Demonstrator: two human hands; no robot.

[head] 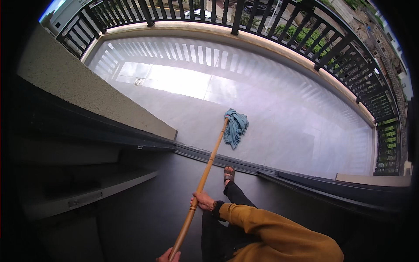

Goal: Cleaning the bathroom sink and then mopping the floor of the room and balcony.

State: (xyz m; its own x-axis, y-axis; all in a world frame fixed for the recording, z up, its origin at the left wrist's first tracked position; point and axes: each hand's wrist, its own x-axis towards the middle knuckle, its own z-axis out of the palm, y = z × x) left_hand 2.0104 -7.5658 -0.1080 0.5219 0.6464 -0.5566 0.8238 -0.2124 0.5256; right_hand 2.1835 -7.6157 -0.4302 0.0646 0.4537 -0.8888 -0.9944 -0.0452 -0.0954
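A mop with a wooden pole (205, 175) reaches away from me over the sliding-door track. Its blue-grey cloth head (237, 126) lies bunched on the pale balcony tiles, just past the threshold. My right hand (205, 200), below a mustard sleeve, is wrapped around the pole about midway. Lower down, at the bottom edge of the picture, my left hand (169, 255) grips the near part of the pole and is partly cut off. The pole's near end is not visible.
The dark metal door track (216, 159) crosses the floor before my sandalled foot (229, 173). A rough plaster wall (98, 85) borders the left side. Beyond the glossy tiles (262, 131) stands a dark railing (235, 19). A round floor drain (137, 82) sits at far left.
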